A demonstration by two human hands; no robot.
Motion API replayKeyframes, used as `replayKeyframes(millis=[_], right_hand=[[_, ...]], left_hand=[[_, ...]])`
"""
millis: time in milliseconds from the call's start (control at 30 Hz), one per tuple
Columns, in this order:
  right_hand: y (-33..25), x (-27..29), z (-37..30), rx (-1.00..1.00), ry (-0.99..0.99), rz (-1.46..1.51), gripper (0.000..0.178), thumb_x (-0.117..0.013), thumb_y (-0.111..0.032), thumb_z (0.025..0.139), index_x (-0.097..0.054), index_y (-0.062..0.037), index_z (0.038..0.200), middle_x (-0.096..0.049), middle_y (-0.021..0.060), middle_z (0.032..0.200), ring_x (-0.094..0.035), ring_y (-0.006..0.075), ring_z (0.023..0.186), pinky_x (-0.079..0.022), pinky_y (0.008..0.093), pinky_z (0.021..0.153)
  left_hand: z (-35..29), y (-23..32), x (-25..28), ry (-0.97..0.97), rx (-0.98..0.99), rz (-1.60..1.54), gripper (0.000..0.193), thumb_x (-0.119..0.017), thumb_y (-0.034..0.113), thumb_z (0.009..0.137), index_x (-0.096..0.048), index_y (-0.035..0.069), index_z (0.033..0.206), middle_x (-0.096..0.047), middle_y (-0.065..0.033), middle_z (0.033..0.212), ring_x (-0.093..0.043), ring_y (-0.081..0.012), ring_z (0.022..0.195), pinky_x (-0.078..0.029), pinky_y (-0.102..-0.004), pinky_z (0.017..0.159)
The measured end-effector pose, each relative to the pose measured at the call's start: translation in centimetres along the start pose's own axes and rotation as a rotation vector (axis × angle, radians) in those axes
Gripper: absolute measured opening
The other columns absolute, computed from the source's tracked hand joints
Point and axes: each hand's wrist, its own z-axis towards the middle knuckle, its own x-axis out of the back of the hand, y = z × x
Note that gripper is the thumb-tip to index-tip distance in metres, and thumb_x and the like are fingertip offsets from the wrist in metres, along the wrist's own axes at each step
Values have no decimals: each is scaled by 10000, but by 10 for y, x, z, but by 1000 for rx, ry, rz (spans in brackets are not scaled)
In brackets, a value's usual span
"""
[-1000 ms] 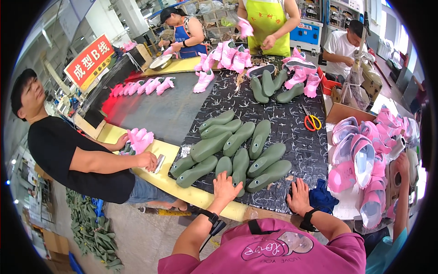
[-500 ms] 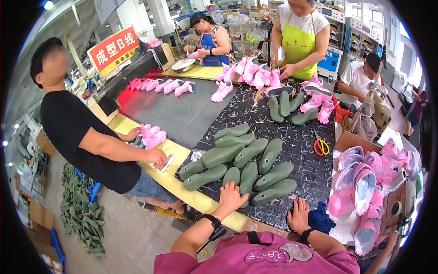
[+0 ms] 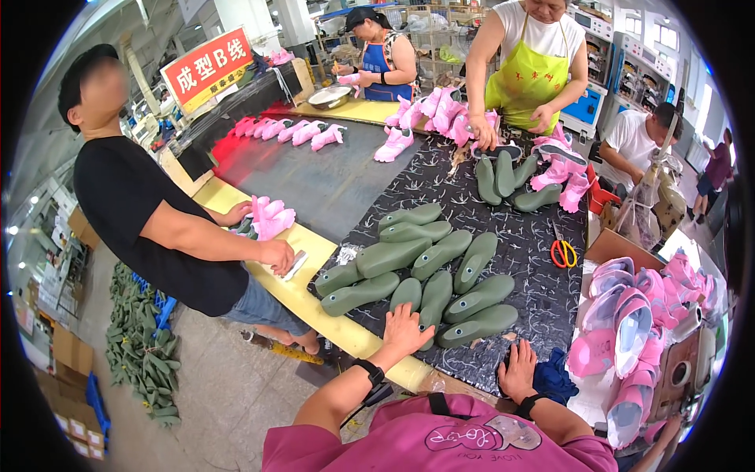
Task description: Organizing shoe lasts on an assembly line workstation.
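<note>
My left hand (image 3: 405, 330) lies at the near end of a group of dark green shoe lasts (image 3: 393, 257). Its fingers are spread and touch the ends of a short upright-pointing last (image 3: 406, 294) and the longer last (image 3: 435, 303) beside it; it grips neither. Flat on the table's near edge rests my right hand (image 3: 519, 371), fingers apart, holding nothing. A crumpled dark blue cloth (image 3: 555, 377) is just right of it. Several lasts in the group show a small round hole at one end.
Orange-handled scissors (image 3: 563, 253) lie on the black table covering (image 3: 535, 271). Pink shoe uppers (image 3: 629, 315) are piled at right. A co-worker in a yellow-green apron (image 3: 525, 82) reaches over far lasts (image 3: 495, 177). Another person in black (image 3: 149, 197) stands at left, handling a pink shoe (image 3: 270, 218).
The view has shifted slightly. The aproned co-worker's hand has come down onto the shoes by the far lasts. My hands stay in the same places.
</note>
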Motion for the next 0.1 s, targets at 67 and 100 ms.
replayKeyframes(millis=[67, 100], right_hand=[[1, -2, -1, -20, -13, 9, 597, -557, -265, 778, -415, 80, 1245, -332, 296, 1350, -254, 420, 1294, -172, 510, 1063], [1, -2, 0, -17, -13, 10, 597, -557, -265, 778, -415, 80, 1245, -332, 296, 1350, -254, 420, 1294, -172, 510, 1063]], left_hand=[[0, 0, 0, -6, -2, 6, 562, -566, 485, 767, -638, -38, 959, -463, -186, 1226, -388, -313, 1174, -334, -441, 905], [0, 0, 0, -5, 0, 7, 562, -566, 485, 767, -638, -38, 959, -463, -186, 1226, -388, -313, 1174, -334, -441, 905]])
